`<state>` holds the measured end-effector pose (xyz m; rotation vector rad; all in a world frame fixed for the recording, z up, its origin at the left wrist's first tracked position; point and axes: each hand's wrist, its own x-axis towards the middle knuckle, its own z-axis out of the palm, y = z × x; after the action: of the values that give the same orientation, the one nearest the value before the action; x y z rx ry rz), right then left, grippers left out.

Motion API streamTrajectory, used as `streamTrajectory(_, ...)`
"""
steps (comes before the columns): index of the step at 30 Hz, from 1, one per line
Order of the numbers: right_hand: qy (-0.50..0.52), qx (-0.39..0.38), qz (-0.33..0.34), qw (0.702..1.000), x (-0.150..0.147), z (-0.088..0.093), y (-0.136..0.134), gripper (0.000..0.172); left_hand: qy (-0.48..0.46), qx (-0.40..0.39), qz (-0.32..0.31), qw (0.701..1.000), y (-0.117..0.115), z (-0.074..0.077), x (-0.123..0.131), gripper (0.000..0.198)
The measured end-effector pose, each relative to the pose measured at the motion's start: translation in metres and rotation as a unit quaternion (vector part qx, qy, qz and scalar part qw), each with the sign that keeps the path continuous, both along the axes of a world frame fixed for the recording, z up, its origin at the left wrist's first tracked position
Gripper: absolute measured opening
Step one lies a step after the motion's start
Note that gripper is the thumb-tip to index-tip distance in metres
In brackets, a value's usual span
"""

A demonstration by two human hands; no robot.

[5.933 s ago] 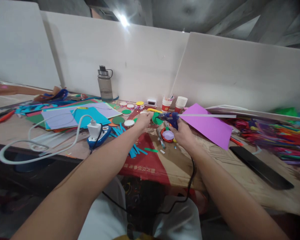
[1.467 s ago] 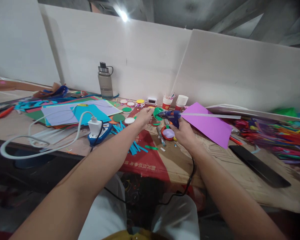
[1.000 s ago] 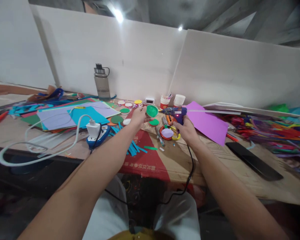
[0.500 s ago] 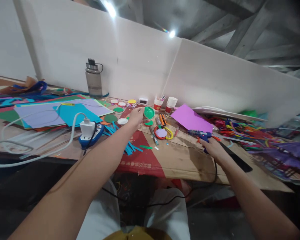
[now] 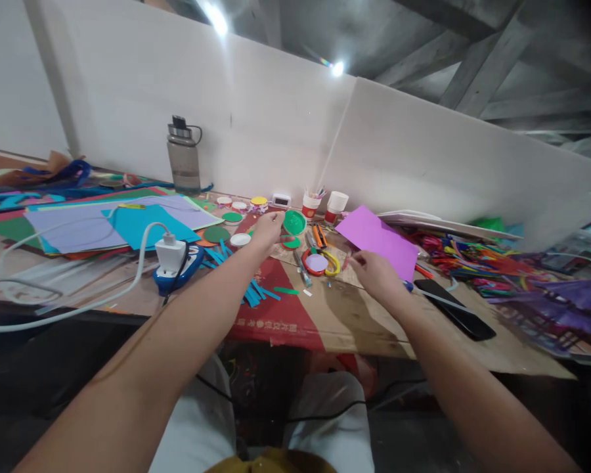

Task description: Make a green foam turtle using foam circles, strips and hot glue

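- Pinching the left rim of a round, shallow green dish with a shiny inside (image 5: 295, 225), the left hand (image 5: 267, 230) is toward the back edge of the cluttered pinkish worktop (image 5: 125, 302). Thumb and fingers look closed in on it.
- Right hand (image 5: 374, 268) is over the brown part of a red-and-brown cardboard sheet (image 5: 285, 315), fingers bunched narrow, right by a slim reddish stick (image 5: 347, 261). Honestly can't tell if it's touching or holding it.
- Main spatial thing: that stick is just left of the right fingertips, long axis running roughly front edge to back edge, tilted a bit. Right hand is easily the nearer one. Green dish is farther left and back, well apart from the right hand.
- Between dish and front edge there's a pale lilac paper disc (image 5: 317, 263) among red and yellow loops, maybe scissor handles.
- Hard to see: some small blue thing (image 5: 408, 286) pokes out past the right wrist, the rest hidden. A long pale rod (image 5: 448, 302) crosses the flat black phone (image 5: 465, 320). Purple stuff at the right edge is blurry and cut off.
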<state>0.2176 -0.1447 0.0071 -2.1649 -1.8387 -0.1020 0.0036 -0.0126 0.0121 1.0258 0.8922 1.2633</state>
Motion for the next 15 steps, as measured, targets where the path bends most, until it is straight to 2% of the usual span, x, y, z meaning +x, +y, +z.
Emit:
streamTrajectory(3,0.051,-0.005,0.004,0.999,-0.030,-0.003,0.035,0.029,0.008,0.003,-0.009,1.000,-0.001,0.001,0.000,0.017)
streamTrajectory(6,0.112,-0.049,0.000,0.993,-0.042,-0.007,0.059,0.020,0.019,0.012,-0.016,1.000,-0.002,0.000,-0.001,0.018)
streamTrajectory(11,0.208,-0.074,-0.001,0.975,-0.035,-0.009,0.069,0.009,0.016,0.030,-0.031,0.999,-0.001,-0.003,0.000,0.017)
streamTrajectory(15,0.289,-0.050,0.012,0.956,-0.026,-0.004,0.070,0.007,0.035,0.037,-0.027,0.998,0.001,-0.006,0.000,0.018)
